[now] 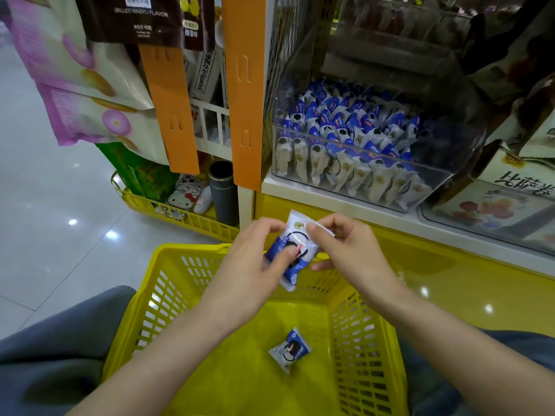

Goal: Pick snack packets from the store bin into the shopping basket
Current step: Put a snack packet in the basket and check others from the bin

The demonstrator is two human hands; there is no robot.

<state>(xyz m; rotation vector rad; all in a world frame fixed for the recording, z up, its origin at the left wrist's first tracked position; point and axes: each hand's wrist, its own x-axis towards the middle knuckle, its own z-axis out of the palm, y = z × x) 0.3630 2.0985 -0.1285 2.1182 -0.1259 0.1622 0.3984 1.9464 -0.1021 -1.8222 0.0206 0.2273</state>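
Left hand (pixel 255 253) and right hand (pixel 345 244) both pinch one blue-and-white snack packet (pixel 292 256), fingers closed on its edges, above the yellow shopping basket (pixel 168 295). One packet (pixel 289 349) already lies inside at 6 o'clock. Next, seemingly: let go over the basket. The clear store bin (pixel 360 175) sits at 1 o'clock, glossy tiled floor (pixel 60 250) at 9.

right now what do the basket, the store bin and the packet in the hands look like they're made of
Basket: looks like moulded yellow plastic, glossy, with slotted lattice walls.
Store bin: clear rigid plastic, probably acrylic; the packets show through its front and it catches reflections.
Packet, held by the left hand and right hand: thin glossy printed film with a crimped, serrated end seal; plastic or foil laminate, hard to tell.
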